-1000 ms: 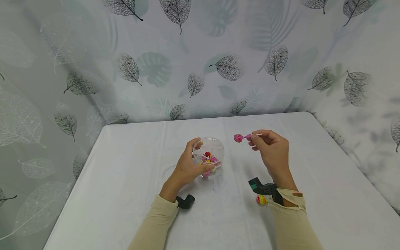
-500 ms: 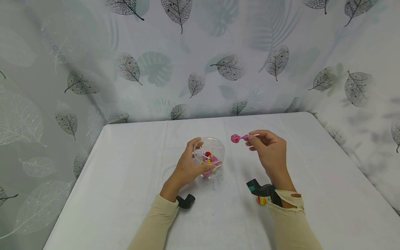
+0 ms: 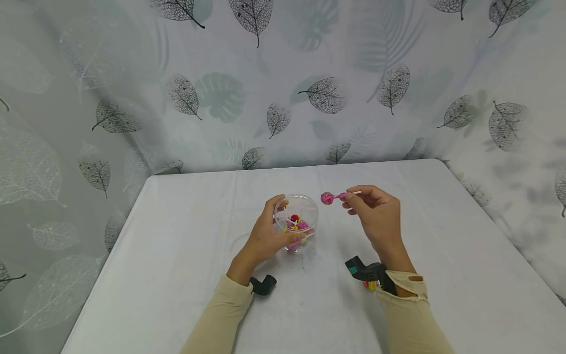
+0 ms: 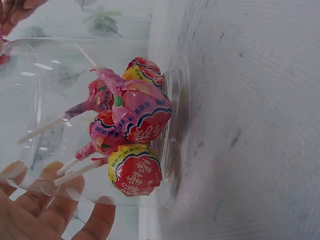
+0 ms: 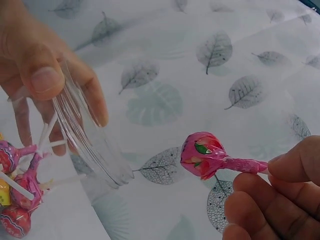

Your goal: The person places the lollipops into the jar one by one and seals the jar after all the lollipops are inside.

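My left hand [image 3: 269,236] grips a clear plastic jar [image 3: 296,201] by its side, fingers behind and thumb in front. Inside the jar lie several wrapped lollipops [image 4: 142,112], pink, red and yellow, with white sticks pointing toward the mouth. Just right of the jar's open mouth, my right hand [image 3: 376,214] pinches a pink lollipop [image 5: 205,155] at its twisted wrapper and stick, with the round head pointing left toward the jar. The head is in the air, a short gap from the rim.
A yellow and red lollipop [image 3: 369,285] lies on the white table [image 3: 177,270], partly hidden under my right wrist camera. A clear round lid [image 3: 239,243] lies left of the jar, partly behind my left hand. Leaf-patterned cloth [image 3: 274,59] hangs behind the table.
My right hand has moved left with the pink lollipop, bringing it closer to the jar. The left hand and jar stay in place. The right wrist camera now covers more of the yellow lollipop.
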Action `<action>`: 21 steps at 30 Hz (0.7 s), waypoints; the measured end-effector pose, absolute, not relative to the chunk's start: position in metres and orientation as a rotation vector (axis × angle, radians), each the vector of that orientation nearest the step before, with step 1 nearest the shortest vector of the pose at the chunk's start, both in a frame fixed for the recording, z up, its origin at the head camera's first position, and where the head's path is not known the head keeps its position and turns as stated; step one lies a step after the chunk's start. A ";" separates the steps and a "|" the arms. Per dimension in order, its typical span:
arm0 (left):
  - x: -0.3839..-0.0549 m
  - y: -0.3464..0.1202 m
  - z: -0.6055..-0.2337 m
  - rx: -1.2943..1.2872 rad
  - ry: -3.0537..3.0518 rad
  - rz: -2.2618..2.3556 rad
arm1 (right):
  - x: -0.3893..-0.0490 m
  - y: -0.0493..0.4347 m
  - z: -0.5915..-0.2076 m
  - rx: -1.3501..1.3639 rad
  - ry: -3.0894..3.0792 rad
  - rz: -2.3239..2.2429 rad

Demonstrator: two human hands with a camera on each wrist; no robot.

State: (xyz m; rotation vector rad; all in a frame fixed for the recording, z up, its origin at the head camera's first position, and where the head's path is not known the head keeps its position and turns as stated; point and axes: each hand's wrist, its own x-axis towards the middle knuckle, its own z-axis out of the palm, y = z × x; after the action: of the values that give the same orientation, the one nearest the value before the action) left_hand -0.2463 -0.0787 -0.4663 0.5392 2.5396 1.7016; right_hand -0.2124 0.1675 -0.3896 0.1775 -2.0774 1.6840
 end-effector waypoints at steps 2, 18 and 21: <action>-0.246 -0.079 -0.466 0.537 2.540 1.702 | -0.212 0.167 -0.390 0.184 -2.077 1.687; -0.246 -0.077 -0.465 0.472 2.551 1.677 | -0.211 0.157 -0.390 0.212 -2.077 1.700; -0.246 -0.077 -0.465 0.462 2.547 1.675 | -0.211 0.155 -0.391 0.210 -2.082 1.702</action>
State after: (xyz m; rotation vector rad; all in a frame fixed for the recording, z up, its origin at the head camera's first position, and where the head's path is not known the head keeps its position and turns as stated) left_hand -0.2458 -0.0768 -0.4650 0.4623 2.5471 1.6751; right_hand -0.2107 0.1554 -0.3905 0.2101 -2.0819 1.7025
